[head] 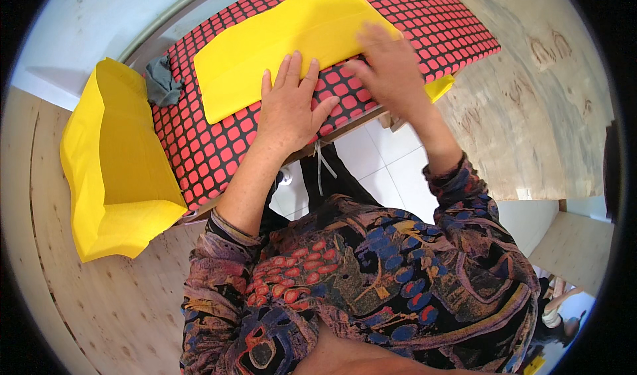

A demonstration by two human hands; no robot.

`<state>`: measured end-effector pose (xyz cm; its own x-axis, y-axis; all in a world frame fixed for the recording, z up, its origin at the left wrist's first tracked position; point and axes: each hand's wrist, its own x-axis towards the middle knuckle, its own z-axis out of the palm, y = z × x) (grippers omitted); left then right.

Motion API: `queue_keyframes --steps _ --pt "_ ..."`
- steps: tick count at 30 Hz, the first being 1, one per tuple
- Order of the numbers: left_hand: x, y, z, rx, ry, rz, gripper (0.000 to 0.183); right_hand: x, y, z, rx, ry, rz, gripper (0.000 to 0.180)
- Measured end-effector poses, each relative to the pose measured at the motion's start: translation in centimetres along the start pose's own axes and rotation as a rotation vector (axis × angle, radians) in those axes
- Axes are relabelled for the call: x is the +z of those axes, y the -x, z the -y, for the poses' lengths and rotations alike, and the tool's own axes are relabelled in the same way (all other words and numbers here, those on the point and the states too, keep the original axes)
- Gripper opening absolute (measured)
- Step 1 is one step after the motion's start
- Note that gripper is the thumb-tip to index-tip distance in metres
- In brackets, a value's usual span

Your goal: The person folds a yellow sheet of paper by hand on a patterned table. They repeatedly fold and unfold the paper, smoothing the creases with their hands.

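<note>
A folded piece of yellow fabric lies flat across a padded board covered in red-and-black patterned cloth. My left hand rests palm down with its fingers spread, the fingertips on the fabric's near edge and the thumb over the patterned cover. Over the fabric's right end is my right hand, its fingers apart and blurred. Neither hand grips anything. Part of the fabric's right edge is hidden behind the right hand.
More yellow fabric stands in folds at the board's left end, beside a crumpled grey cloth. A yellow scrap pokes out under the near edge. Plywood surfaces flank the board. Another person appears at lower right.
</note>
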<state>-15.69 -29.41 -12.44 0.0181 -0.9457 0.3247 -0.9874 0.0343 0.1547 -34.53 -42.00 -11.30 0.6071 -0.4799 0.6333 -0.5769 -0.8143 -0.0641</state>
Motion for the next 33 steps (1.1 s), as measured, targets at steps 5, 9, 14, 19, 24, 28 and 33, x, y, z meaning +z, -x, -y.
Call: queue_keyframes --steps 5,9,14,19,24,28,33 --pt "0.2 -0.1 0.4 0.022 -0.044 0.027 0.075 1.9 0.2 5.0 -0.105 -0.313 0.122 0.059" --pt "0.4 0.0 0.2 0.015 -0.023 -0.020 0.075 1.5 1.0 0.0 -0.013 -0.164 0.150 0.058" --pt "0.3 -0.1 0.1 0.012 -0.017 -0.021 0.075 0.1 2.2 -6.2 0.130 -0.050 0.078 0.053" --pt "0.2 -0.1 0.1 0.003 -0.008 -0.010 0.075 -0.3 1.1 -5.4 0.132 0.084 0.021 0.049" --pt "0.3 -0.1 0.2 0.013 -0.016 -0.021 0.075 1.3 0.5 -0.2 -0.107 -0.179 0.101 0.049" --pt "0.4 0.0 0.3 0.016 0.003 -0.039 0.071 1.3 0.4 -1.6 -0.096 -0.195 0.170 0.049" --pt "0.4 0.1 0.2 0.023 -0.019 -0.054 0.072 0.4 1.5 -5.3 0.017 -0.131 0.180 0.052"
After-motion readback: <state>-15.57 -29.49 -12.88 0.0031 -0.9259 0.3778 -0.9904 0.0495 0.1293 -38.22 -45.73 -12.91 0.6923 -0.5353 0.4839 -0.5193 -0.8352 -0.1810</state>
